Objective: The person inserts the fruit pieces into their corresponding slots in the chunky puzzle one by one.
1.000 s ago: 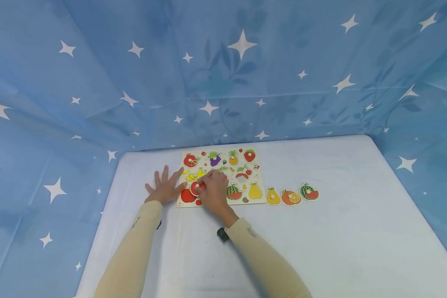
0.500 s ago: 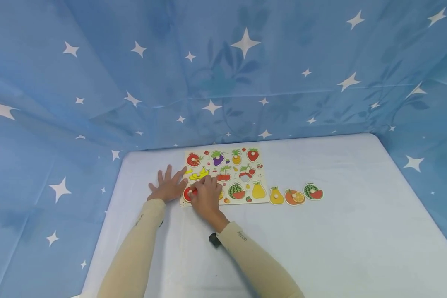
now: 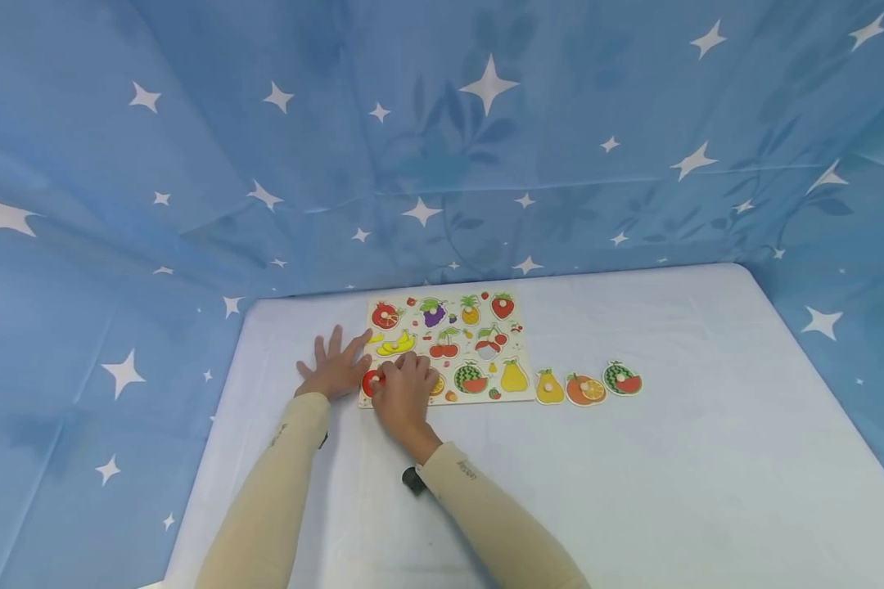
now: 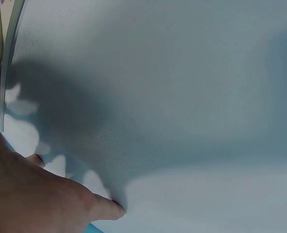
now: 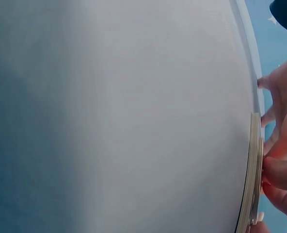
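A fruit puzzle board (image 3: 511,397) lies on the white table in the head view. At its lower left corner sits a round red fruit puzzle piece (image 3: 369,383). My right hand (image 3: 403,395) pinches this piece by its knob and partly covers it. Fingertips (image 5: 279,174) also show close above the stacked edges of board and piece in the right wrist view. My left hand (image 3: 334,372) rests with spread fingers at the board's left edge, thumb and forefinger reaching onto it. The left wrist view shows that hand (image 4: 41,204) against the white cloth.
Right of the board lie a pear piece (image 3: 550,388), an orange piece (image 3: 585,391) and a watermelon piece (image 3: 622,379) in a row. Pieces with knobs, such as the strawberry (image 3: 502,306), sit in the upper rows. A blue star-patterned curtain (image 3: 442,164) hangs behind the table.
My right hand has moved left and slightly down with the red fruit puzzle piece, bringing it to the board's lower left corner. My left hand keeps its place on the board; the head view shifts slightly.
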`<act>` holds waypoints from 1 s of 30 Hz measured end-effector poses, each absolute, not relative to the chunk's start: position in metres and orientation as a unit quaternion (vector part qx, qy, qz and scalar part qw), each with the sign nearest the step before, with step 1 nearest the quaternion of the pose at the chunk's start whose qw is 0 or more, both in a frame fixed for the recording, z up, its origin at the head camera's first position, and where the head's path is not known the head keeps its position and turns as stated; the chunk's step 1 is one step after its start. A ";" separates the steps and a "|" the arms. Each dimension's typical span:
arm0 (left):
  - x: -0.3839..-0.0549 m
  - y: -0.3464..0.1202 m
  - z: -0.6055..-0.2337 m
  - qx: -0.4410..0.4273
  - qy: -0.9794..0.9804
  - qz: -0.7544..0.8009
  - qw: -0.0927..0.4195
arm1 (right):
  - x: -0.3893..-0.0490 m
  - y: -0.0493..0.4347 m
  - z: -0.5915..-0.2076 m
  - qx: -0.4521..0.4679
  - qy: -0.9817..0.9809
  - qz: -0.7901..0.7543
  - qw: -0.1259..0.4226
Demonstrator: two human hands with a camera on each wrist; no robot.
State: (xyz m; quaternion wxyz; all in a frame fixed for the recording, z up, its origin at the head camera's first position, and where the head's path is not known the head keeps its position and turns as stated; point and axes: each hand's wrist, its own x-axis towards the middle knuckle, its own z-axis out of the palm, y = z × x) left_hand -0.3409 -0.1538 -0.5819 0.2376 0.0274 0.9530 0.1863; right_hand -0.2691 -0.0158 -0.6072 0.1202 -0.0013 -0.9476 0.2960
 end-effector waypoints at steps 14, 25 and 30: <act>-0.342 -0.149 -0.580 0.035 0.958 0.176 0.225 | -0.271 -0.015 -0.608 -0.016 -0.957 0.274 0.097; -0.341 -0.153 -0.588 0.034 0.955 0.184 0.230 | -0.270 -0.012 -0.609 0.017 -0.966 0.250 0.060; -0.342 -0.155 -0.590 0.034 0.954 0.189 0.231 | -0.268 -0.005 -0.604 0.037 -0.964 0.256 0.055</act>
